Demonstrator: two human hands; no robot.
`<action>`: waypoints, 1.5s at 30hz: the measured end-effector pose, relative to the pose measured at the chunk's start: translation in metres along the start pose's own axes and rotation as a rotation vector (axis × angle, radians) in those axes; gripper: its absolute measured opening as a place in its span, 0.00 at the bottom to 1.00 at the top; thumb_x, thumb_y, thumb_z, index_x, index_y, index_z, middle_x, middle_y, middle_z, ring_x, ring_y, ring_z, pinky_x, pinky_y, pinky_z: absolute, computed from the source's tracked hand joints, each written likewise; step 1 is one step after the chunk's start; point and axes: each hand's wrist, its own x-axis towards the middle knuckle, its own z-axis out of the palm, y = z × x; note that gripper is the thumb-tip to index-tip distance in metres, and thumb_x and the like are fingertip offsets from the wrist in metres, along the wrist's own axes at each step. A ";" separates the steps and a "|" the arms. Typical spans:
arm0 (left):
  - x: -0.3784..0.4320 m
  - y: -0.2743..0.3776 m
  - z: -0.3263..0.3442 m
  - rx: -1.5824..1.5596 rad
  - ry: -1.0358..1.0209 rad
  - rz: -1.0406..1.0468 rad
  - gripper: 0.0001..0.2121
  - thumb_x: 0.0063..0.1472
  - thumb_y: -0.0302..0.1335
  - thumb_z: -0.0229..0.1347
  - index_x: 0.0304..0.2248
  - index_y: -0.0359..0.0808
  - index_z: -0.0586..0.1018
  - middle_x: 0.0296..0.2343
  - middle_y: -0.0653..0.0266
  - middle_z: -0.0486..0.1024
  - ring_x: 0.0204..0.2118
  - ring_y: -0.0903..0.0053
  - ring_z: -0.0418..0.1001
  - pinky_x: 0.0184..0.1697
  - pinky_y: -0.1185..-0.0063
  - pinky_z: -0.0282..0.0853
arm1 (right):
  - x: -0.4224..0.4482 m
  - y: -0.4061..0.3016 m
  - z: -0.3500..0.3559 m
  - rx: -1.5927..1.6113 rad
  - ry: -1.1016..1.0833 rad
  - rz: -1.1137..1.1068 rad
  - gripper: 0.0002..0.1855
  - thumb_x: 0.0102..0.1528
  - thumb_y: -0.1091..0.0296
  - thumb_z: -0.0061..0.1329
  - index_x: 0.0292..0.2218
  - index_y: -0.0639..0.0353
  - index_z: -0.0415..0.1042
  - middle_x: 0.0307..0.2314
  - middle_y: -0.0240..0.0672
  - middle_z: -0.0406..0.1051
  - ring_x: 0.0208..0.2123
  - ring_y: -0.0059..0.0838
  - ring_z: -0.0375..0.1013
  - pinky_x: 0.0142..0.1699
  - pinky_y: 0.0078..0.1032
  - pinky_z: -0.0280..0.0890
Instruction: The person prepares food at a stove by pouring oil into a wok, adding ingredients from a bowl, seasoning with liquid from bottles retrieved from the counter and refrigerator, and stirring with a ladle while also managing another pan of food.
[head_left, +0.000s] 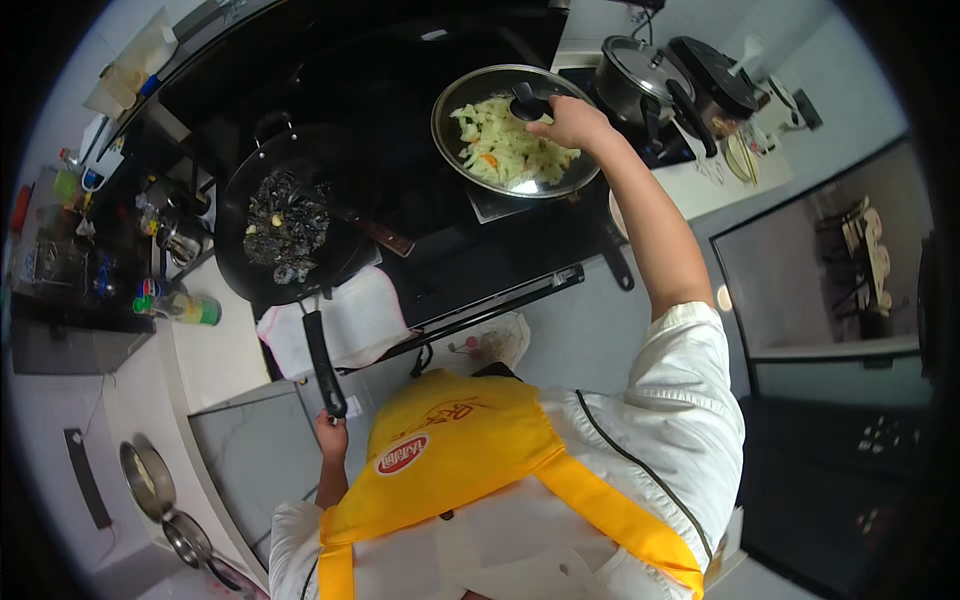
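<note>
My right hand (576, 124) grips the black knob (529, 103) of a glass lid (450, 161), which covers a pan on the right side of the black stove. Through the glass, chopped pale-green cabbage (510, 146) with orange bits shows. On the left burner stands a dark wok (229, 247) holding wet black pieces, perhaps wood-ear fungus (289, 217), with light bits among them. A spatula with a wooden handle (386, 236) rests in the wok. My left hand (331, 435) is at the end of the black wok handle (324, 360); its grip is partly hidden.
A white cloth (352, 322) lies at the stove's front edge, below the wok. Bottles (180, 307) stand on the left counter. A pressure cooker (637, 71) and a black appliance (709, 75) are at the back right. The covered pan's handle (616, 259) juts past the stove front.
</note>
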 end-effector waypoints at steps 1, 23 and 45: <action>-0.012 0.017 0.010 -0.198 -0.039 -0.029 0.10 0.51 0.21 0.55 0.36 0.32 0.75 0.35 0.55 0.71 0.32 0.67 0.70 0.37 0.73 0.66 | 0.020 0.015 0.006 0.044 -0.059 0.009 0.31 0.49 0.43 0.53 0.38 0.67 0.74 0.37 0.49 0.73 0.39 0.42 0.73 0.44 0.34 0.67; -0.064 -0.037 0.047 0.014 -0.264 0.017 0.14 0.53 0.28 0.56 0.40 0.33 0.76 0.26 0.59 0.76 0.29 0.73 0.73 0.34 0.76 0.67 | -0.024 0.154 -0.014 1.966 -0.100 -0.065 0.25 0.45 0.80 0.39 0.47 0.70 0.65 0.19 0.26 0.60 0.10 0.14 0.52 0.14 0.13 0.47; -0.041 -0.066 0.045 -0.397 -0.158 -0.558 0.13 0.53 0.27 0.55 0.39 0.37 0.74 0.21 0.65 0.73 0.17 0.80 0.67 0.16 0.79 0.60 | 0.054 0.046 -0.272 1.340 0.561 -0.538 0.21 0.50 0.71 0.46 0.46 0.68 0.68 0.16 0.28 0.60 0.16 0.19 0.60 0.22 0.18 0.55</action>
